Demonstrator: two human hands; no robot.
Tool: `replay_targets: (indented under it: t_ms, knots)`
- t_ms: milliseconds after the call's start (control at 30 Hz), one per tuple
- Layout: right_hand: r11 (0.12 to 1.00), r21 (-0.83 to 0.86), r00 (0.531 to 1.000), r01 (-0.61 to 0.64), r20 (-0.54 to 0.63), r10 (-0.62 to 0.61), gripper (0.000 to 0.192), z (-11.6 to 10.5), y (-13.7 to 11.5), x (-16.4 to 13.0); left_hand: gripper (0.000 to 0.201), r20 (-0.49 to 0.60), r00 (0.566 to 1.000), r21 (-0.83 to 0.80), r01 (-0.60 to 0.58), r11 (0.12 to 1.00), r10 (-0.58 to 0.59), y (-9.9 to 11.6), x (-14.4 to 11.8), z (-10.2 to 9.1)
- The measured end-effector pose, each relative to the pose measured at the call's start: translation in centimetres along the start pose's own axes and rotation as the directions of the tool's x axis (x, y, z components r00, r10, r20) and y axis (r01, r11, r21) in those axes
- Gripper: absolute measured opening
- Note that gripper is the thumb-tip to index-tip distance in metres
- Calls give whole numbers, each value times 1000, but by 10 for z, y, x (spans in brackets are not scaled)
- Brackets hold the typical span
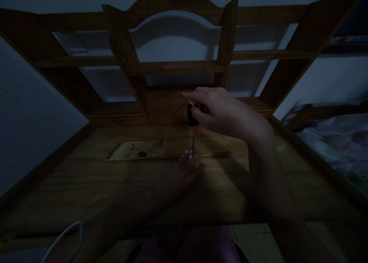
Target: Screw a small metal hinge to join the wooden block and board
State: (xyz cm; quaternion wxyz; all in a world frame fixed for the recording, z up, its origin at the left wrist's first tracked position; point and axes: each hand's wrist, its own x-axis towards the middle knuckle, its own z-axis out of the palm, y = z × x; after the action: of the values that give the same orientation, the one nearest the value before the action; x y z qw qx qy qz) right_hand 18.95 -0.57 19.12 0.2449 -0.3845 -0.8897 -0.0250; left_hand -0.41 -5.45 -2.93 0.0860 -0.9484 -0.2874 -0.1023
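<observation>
My right hand [215, 106] grips the yellow and black handle of a screwdriver [194, 130] from above. The screwdriver stands nearly upright, its shaft reaching down to a small light metal plate, which looks like a hinge [186, 153]. That plate sits on a small wooden block [194, 162] lying on the desk. Low on the desk, my left hand [184, 175] steadies the block, with one finger on the plate and the thumb at the block's right side. Whether the tip sits in a screw is too dark to tell.
The wooden desk [86, 190] has a pale, broken patch [138, 150] left of the block. A wooden shelf unit [175, 67] rises at the back. A white cable [79, 224] crosses near my left forearm. Patterned bedding [336, 140] lies at the right.
</observation>
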Motion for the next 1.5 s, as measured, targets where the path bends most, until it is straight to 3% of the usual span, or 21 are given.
replay_targets:
  t_ms: [267,433,633,967,1233,1367,1500]
  knots:
    - [998,-44,999,-52,11,52,24,-1,0,1,48,-1,1000,23,-15,1000,15,-1,-2,1]
    - [995,-69,997,-77,4,78,34,0,-3,1,48,-29,999,17,-20,1000,20,-1,0,3]
    - [996,-62,997,-58,41,60,24,-3,-9,2,50,9,1000,39,-16,999,16,1,1,0]
    - [999,-23,999,-27,20,28,26,-2,-4,4,49,6,1000,13,-26,1000,25,0,2,-4]
    - [999,44,999,-19,43,17,30,-20,2,-10,47,-4,1000,-6,-17,1000,17,1,1,-4]
    - [999,40,999,-24,48,22,23,-22,3,-11,51,8,1000,-12,-12,1000,12,1,1,-3]
    - [998,-56,999,-20,-26,19,19,-12,3,-6,47,-33,999,6,-18,1000,18,-1,1,3]
